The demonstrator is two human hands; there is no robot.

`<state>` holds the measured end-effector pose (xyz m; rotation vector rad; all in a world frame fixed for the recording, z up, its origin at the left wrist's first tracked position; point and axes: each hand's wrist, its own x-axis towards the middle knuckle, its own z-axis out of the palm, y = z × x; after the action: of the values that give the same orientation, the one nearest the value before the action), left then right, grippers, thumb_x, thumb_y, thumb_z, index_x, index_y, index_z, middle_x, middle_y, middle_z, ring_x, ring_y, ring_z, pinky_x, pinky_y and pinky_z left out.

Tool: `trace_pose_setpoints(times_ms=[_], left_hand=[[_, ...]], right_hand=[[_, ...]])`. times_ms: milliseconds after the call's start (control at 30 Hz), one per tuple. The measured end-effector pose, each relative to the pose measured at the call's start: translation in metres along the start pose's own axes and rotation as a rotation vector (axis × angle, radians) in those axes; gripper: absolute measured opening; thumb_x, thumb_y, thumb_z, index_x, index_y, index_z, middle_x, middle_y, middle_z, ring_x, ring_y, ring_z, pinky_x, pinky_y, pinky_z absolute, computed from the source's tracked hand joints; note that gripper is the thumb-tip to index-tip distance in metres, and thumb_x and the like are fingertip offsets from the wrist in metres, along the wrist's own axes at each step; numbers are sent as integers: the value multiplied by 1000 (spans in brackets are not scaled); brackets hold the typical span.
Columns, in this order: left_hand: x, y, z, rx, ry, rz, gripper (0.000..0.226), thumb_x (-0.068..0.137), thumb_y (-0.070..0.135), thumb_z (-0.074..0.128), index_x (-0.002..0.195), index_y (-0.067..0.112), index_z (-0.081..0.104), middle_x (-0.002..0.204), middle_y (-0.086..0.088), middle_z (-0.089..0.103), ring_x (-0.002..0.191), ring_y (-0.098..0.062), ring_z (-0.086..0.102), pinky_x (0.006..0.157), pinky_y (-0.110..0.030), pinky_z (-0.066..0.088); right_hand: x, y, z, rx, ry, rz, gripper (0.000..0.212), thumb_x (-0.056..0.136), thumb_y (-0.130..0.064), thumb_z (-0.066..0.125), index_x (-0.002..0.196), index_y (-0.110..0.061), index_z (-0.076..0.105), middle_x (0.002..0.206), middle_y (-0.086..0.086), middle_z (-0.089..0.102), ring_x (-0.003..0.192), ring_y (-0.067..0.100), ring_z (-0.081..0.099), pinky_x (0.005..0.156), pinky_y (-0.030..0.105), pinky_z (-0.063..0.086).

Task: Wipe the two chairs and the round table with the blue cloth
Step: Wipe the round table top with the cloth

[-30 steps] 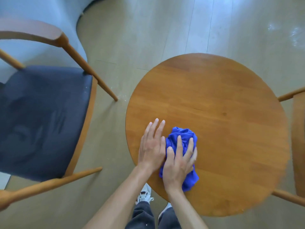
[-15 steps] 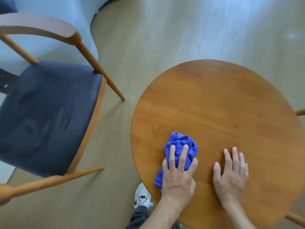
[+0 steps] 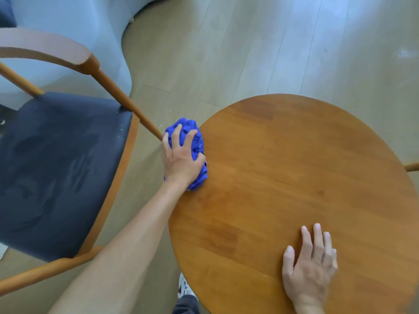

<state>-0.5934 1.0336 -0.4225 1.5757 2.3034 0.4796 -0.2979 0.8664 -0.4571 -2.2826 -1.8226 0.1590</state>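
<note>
The crumpled blue cloth (image 3: 196,141) sits at the left rim of the round wooden table (image 3: 294,166), partly overhanging the edge. My left hand (image 3: 181,157) lies on top of it, fingers spread and curled into the bunched fabric. My right hand (image 3: 310,266) rests flat on the tabletop near its front edge, holding nothing. One wooden chair with a dark blue seat (image 3: 61,168) stands to the left of the table, its back post close to the cloth. Only a wooden tip of the second chair (image 3: 412,167) shows at the right edge.
A pale blue upholstered piece (image 3: 68,19) stands behind the left chair. Light wooden floor (image 3: 249,41) stretches beyond the table. My shoe (image 3: 184,288) shows below the table's front edge, in the narrow gap between chair and table.
The cloth passed from my right hand to my left. My left hand then swept it from the table's near side out to the left rim. My right hand moved right and rests flat.
</note>
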Motion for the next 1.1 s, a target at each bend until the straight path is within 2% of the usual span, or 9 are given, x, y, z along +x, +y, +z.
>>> trace_pose_setpoints(times_ms=[200, 367, 467, 567, 700, 833, 900, 967, 1100], left_hand=[[-76, 42, 26, 67, 4, 366, 49, 70, 16, 66, 119, 18, 66, 144, -11, 47, 134, -46, 35, 89, -52, 44], [-212, 52, 44, 10, -208, 738, 48, 70, 20, 63, 118, 26, 66, 146, -6, 47, 138, -40, 35, 94, -53, 44], [-213, 27, 33, 6, -262, 916, 47, 70, 22, 65, 116, 28, 70, 143, -5, 50, 135, -38, 40, 97, -52, 45], [-162, 0, 16, 9, -170, 853, 48, 71, 25, 66, 119, 23, 69, 140, -13, 51, 133, -43, 40, 99, -57, 42], [-65, -7, 9, 82, 28, 512, 50, 77, 31, 53, 119, 7, 67, 140, -21, 48, 132, -53, 34, 108, -58, 34], [-8, 34, 30, 119, 56, 262, 54, 77, 28, 56, 129, 13, 57, 150, -14, 36, 138, -49, 21, 115, -53, 21], [-9, 65, 43, 129, 69, 180, 53, 78, 26, 57, 130, 17, 55, 152, -10, 33, 140, -46, 19, 112, -52, 22], [-26, 97, 57, 138, 51, 222, 52, 77, 26, 55, 129, 18, 57, 152, -10, 35, 140, -45, 22, 106, -52, 29], [-97, 148, 82, 80, -63, 547, 52, 70, 22, 61, 121, 16, 65, 145, -13, 46, 135, -47, 33, 100, -55, 39]], right_hand=[[0, 2, -3, -49, -58, -11, 59, 88, -35, 34, 138, -7, 46, 152, 13, 35, 142, 33, 26, 113, 54, 21], [-1, 7, -2, -82, -71, -36, 60, 90, -35, 35, 143, -10, 43, 155, 11, 30, 143, 31, 25, 114, 51, 20], [-1, 8, -3, -81, -77, -28, 60, 90, -35, 34, 144, -10, 43, 156, 10, 28, 144, 29, 23, 115, 49, 18], [0, 4, -5, -72, -83, -19, 59, 91, -35, 35, 144, -11, 42, 156, 10, 28, 145, 29, 22, 116, 50, 18], [0, 3, -7, -54, -85, -16, 58, 90, -35, 38, 143, -11, 43, 155, 10, 31, 145, 29, 22, 116, 50, 18], [-1, 5, -5, -55, -78, -17, 58, 90, -35, 40, 143, -12, 44, 155, 10, 32, 144, 30, 23, 115, 51, 20], [0, 5, -4, -53, -72, -25, 58, 90, -35, 41, 143, -12, 45, 154, 10, 32, 144, 30, 24, 115, 51, 21], [0, 6, -3, -55, -71, -25, 58, 89, -36, 42, 143, -13, 45, 154, 10, 32, 144, 30, 24, 115, 51, 21], [-1, 7, -3, -35, -59, -27, 57, 88, -34, 43, 142, -14, 46, 154, 9, 33, 144, 29, 26, 115, 49, 22]])
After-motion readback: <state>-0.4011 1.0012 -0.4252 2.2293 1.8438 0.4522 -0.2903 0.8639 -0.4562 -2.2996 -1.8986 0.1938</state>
